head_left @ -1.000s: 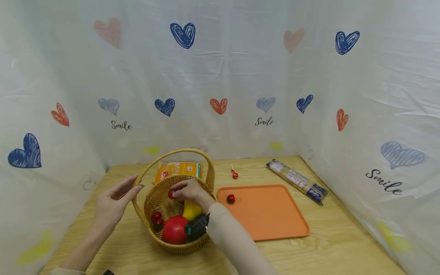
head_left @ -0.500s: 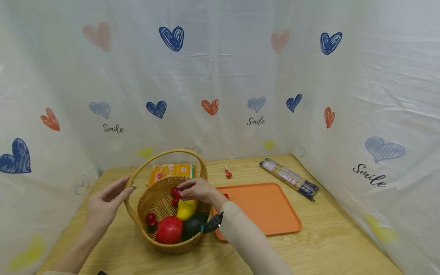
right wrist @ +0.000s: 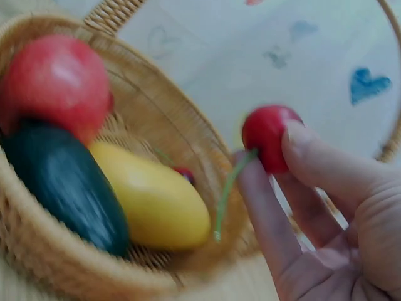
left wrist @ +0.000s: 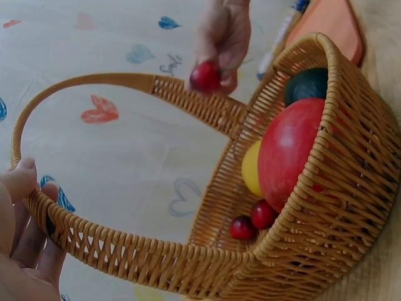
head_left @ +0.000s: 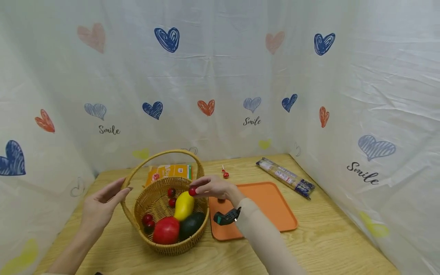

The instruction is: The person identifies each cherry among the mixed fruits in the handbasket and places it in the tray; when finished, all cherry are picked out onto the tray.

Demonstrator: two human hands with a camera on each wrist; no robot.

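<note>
My left hand (head_left: 99,208) grips the left side of the handle of a wicker basket (left wrist: 357,163). Between thumb and fingers, my right hand (head_left: 216,189) pinches a red cherry (right wrist: 266,135) with a green stem, above the basket's right rim. Inside the basket lie a yellow mango (head_left: 184,206), a dark green avocado-like fruit (head_left: 192,225) and a large red round fruit (head_left: 166,230). Several cherries (head_left: 148,219) lie there too, at the left and back. Another cherry (head_left: 221,200) shows on the orange tray, partly hidden by my right hand.
The orange tray (head_left: 271,206) lies right of the basket. A small red lollipop-like item (head_left: 225,174) is behind it. An orange packet (head_left: 168,172) lies behind the basket, and a long noodle-like package (head_left: 285,177) at the back right. Printed curtains enclose the table.
My right hand has lifted the cherry out of the basket's interior and moved right, to the rim. The left hand keeps its grip on the handle. The head view has shifted slightly right.
</note>
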